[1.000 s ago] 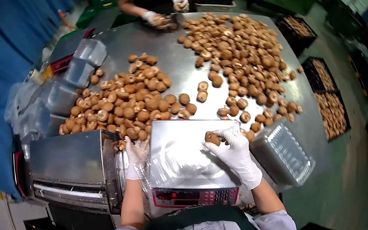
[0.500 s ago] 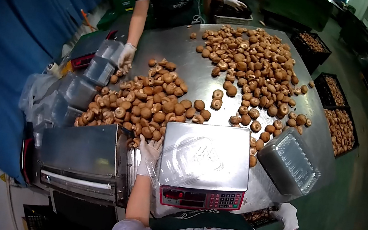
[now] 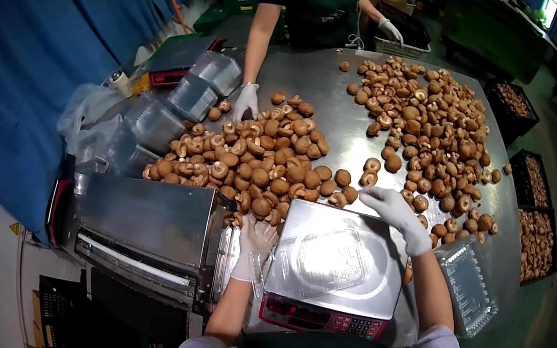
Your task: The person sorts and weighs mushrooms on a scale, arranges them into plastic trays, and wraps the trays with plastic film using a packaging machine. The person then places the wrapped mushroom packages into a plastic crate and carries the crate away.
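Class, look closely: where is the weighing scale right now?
In the head view, the weighing scale stands in the lower half, right of centre, between the wearer's left hand and the clear plastic tubs on the right.

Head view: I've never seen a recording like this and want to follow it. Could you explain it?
There is no robot here: one camera on a person's head looks forward and down. On the metal table lie a left heap of brown mushrooms and a right heap. A flat-topped scale sits in front of the person. Their gloved left hand is at the left heap's near edge; the right hand is near the scale's far right corner. Whether either holds anything is unclear. A co-worker's hand is at the left heap's far side.
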A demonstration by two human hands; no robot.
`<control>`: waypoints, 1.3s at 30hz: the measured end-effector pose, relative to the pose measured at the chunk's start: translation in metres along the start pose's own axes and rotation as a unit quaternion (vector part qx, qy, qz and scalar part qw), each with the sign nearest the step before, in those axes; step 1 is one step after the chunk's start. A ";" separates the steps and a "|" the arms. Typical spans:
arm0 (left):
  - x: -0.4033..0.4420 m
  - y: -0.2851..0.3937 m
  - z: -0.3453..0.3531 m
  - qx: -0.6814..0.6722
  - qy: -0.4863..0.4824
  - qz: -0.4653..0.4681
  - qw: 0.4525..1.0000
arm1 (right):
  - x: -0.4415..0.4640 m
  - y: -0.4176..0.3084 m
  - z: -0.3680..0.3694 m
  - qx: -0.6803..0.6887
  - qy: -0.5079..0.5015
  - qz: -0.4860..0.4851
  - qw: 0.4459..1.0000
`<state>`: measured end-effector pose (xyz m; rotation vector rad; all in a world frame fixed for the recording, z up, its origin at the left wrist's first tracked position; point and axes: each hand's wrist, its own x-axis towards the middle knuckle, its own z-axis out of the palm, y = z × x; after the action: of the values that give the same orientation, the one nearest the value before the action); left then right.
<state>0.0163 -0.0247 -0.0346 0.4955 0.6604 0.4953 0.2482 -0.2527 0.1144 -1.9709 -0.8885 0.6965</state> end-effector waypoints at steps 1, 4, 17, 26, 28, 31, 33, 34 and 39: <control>-0.003 0.001 -0.004 -0.028 0.031 -0.026 0.999 | 0.028 0.009 0.006 -0.024 0.015 -0.019 0.999; -0.014 0.006 -0.001 -0.075 0.043 -0.052 0.995 | 0.101 0.046 0.024 -0.134 0.026 0.000 0.991; 0.043 0.037 0.051 -0.166 -0.029 -0.102 0.980 | 0.188 0.026 0.091 0.248 -0.133 0.130 0.951; 0.049 0.052 0.073 -0.078 -0.073 -0.122 0.987 | 0.168 -0.006 0.088 0.068 -0.226 0.004 0.972; 0.041 0.053 0.074 -0.055 -0.095 -0.112 0.988 | 0.163 -0.012 0.088 0.116 -0.248 0.026 0.962; 0.036 0.054 0.076 -0.016 -0.076 -0.115 0.990 | 0.160 -0.020 0.086 0.115 -0.247 0.009 0.962; 0.043 0.055 0.076 -0.010 -0.067 -0.120 0.990 | 0.160 -0.025 0.087 0.106 -0.247 0.002 0.963; 0.045 0.057 0.081 -0.006 -0.060 -0.125 0.990 | 0.163 -0.024 0.089 0.108 -0.246 0.003 0.963; 0.049 0.069 0.100 0.029 -0.009 -0.147 0.989 | 0.175 -0.012 0.104 0.080 -0.220 -0.048 0.971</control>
<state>0.0992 0.0300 0.0517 0.4477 0.7183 0.1941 0.2718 -0.0611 0.0495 -1.6430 -1.1409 1.1383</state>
